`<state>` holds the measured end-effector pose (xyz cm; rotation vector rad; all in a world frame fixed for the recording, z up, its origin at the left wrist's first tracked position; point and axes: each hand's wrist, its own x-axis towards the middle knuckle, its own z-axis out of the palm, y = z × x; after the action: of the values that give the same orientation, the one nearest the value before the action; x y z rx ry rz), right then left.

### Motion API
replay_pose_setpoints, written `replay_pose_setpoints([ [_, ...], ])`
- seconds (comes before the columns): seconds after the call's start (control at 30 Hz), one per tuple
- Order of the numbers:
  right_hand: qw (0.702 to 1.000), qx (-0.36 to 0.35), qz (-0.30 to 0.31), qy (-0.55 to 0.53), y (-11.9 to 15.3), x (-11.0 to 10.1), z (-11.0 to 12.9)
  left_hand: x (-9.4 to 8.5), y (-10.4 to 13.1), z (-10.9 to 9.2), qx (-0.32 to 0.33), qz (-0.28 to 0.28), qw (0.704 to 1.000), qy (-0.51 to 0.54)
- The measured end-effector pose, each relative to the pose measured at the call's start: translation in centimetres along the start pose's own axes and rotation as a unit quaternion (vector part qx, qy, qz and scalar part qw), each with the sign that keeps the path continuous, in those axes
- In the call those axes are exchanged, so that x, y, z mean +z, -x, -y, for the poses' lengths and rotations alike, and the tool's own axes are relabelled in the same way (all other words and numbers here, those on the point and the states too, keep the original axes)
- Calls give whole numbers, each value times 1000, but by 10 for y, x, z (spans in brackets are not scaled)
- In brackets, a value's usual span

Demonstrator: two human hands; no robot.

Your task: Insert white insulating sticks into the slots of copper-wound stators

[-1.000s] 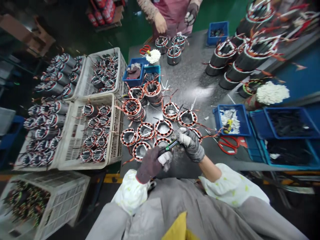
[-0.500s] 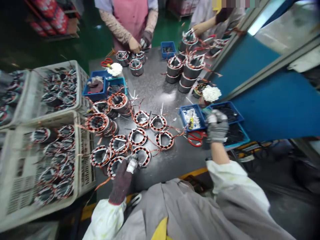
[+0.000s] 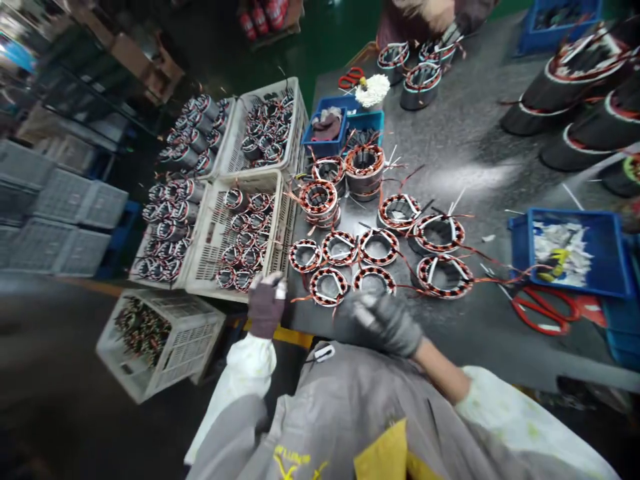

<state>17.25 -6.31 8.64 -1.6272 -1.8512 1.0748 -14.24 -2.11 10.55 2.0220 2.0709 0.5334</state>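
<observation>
My left hand (image 3: pixel 265 305), in a dark glove with a white-taped fingertip, is curled at the table's front left corner, beside a wound stator (image 3: pixel 327 287). My right hand (image 3: pixel 385 321), in a grey glove, hovers over the table's front edge just below another stator (image 3: pixel 375 277). It is blurred, and I cannot make out whether it holds anything. Several more copper-wound stators (image 3: pixel 443 275) lie in rows behind them on the grey table (image 3: pixel 475 327).
A white crate (image 3: pixel 207 267) of stators stands left of the table, with more crates behind and one on the floor (image 3: pixel 160 340). At the right are a blue bin (image 3: pixel 520 250) and red scissors (image 3: pixel 543 310). Large stators (image 3: pixel 575 80) and a co-worker's hands (image 3: pixel 443 20) are at the far end.
My right hand has come back from the blue bins on the right to the table's front edge. My left hand has shifted left off the stators. The view has swung left.
</observation>
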Motion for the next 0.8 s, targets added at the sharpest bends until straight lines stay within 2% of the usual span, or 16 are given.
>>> replay_pose_setpoints([
  [0.03, 998, -49, 23, -16, -11, 28, 18, 3, -14, 5, 99, 45, 994, -28],
  [0.1, 994, -95, 46, -8, -29, 75, 37, 13, -44, 14, 260, 154, 950, -78],
  [0.17, 997, -49, 40, 52, -41, 113, 39, 31, -72, 22, 347, 247, 897, -120],
  [0.23, 988, 44, 25, 143, -47, 141, 33, 52, -91, 30, 387, 313, 853, -157],
  [0.3, 968, 104, 24, 229, -46, 161, 28, 70, -100, 37, 403, 342, 829, -183],
  [0.37, 948, 123, 33, 292, -42, 173, 27, 81, -98, 43, 402, 339, 828, -195],
  [0.47, 926, 147, 42, 346, -32, 184, 33, 81, -82, 55, 424, 328, 826, -175],
  [0.57, 913, 177, 26, 367, -23, 200, 38, 76, -59, 77, 452, 363, 806, -120],
  [0.67, 907, 221, 11, 357, -19, 214, 42, 77, -40, 100, 422, 414, 804, -60],
  [0.8, 918, 248, 24, 310, -22, 215, 49, 84, -38, 111, 345, 418, 840, 11],
])
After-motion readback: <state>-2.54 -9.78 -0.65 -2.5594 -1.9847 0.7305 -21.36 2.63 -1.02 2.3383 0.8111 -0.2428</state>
